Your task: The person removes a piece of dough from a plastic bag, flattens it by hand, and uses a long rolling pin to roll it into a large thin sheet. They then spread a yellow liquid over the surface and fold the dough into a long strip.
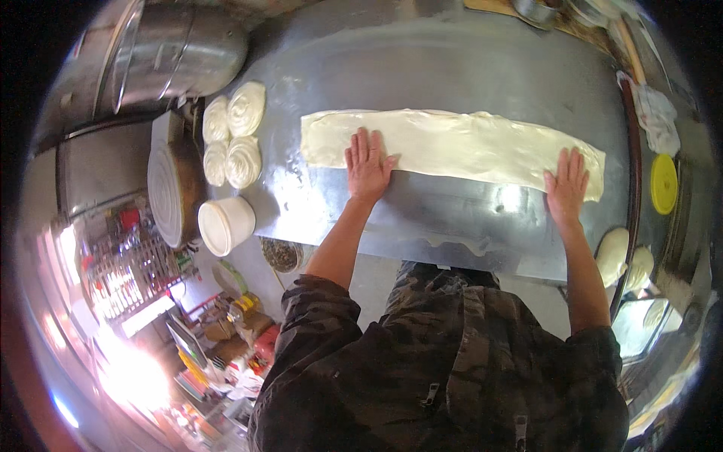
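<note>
A long flat sheet of pale dough [452,141] stretches from left to right across the metal worktop [429,62]. My left hand [368,169] lies palm down on its near edge, left of the middle, fingers slightly spread. Close to the dough's right end, my right hand [566,183] rests flat with its fingers pointing away from me. Neither hand grips anything. Several coiled dough pieces [244,161] sit together at the worktop's left side.
A lidded white plastic tub [226,226] stands at the left front corner. Beyond the coils is a large steel vessel [186,51]. On the right are a dark bar [632,164], a yellow lid [664,184] and smooth dough lumps [613,257].
</note>
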Demonstrator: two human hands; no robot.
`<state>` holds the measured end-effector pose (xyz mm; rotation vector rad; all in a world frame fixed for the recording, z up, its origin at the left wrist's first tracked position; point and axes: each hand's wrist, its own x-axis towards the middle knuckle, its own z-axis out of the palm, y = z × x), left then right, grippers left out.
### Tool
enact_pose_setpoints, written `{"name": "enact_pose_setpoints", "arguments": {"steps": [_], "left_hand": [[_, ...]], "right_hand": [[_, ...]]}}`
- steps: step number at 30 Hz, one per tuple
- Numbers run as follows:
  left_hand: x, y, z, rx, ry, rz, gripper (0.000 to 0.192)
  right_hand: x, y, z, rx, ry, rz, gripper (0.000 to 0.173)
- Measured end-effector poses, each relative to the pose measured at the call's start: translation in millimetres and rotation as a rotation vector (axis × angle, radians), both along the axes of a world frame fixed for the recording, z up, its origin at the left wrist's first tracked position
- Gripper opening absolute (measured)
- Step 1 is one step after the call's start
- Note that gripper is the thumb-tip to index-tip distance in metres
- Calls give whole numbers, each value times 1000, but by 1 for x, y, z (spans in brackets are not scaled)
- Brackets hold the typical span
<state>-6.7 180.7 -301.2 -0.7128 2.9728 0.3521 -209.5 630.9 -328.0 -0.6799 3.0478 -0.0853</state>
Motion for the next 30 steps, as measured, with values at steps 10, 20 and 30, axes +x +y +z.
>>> {"name": "enact_pose_setpoints", "arguments": {"steps": [10, 20, 30], "left_hand": [[49, -87, -19, -75, 48, 176, 71], [34, -134, -20, -61, 125, 387, 81], [15, -143, 12, -37, 195, 717, 81]], "right_hand": [[-6, -4, -3, 7, 10, -2, 74], [-5, -29, -17, -16, 115, -4, 72], [15, -52, 13, -83, 149, -68, 70]]}}
